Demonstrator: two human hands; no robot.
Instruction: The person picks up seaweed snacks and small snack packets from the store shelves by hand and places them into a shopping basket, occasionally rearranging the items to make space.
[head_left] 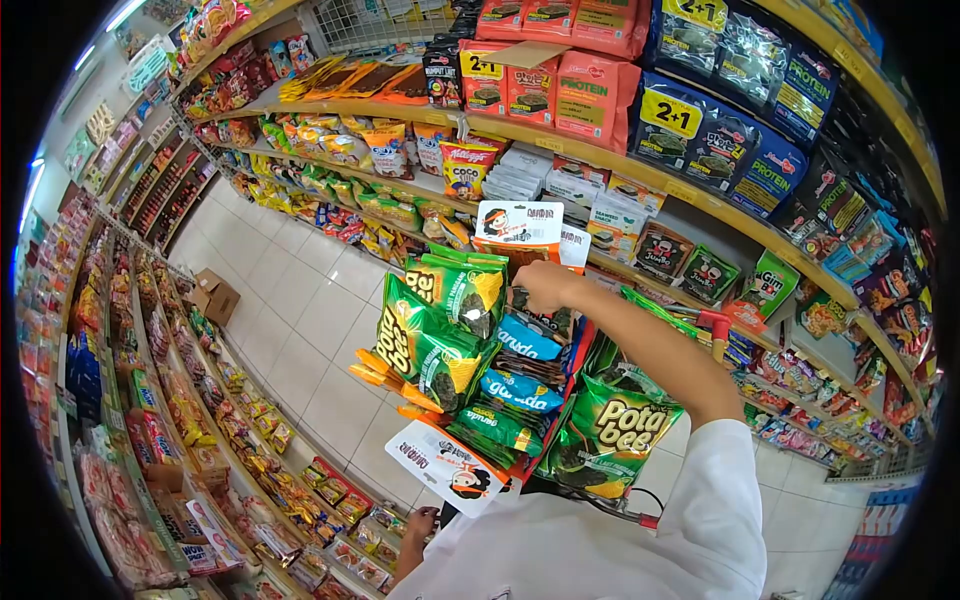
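green snack bags [440,330] hang just left of the right hand [545,285].

white tiled floor [300,300] | stocked shelves [600,160] both sides | cardboard box [214,296]

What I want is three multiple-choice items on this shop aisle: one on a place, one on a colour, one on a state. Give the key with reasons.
1. Where is the cardboard box?
A. On a top shelf
B. On the floor by the left-hand shelves
C. In the person's hand

2. What is the main colour of the Potabee bags?
A. Red
B. White
C. Green

3. How is the right hand?
A. Closed on the upper end of the snack display rack
B. Open flat on a shelf
C. Hanging free at the person's side

Key: 1 B, the box sits on the tiles at the foot of the shelves; 2 C, the bags are green with yellow lettering; 3 A, the fist is curled shut at the rack, just under its white header card.
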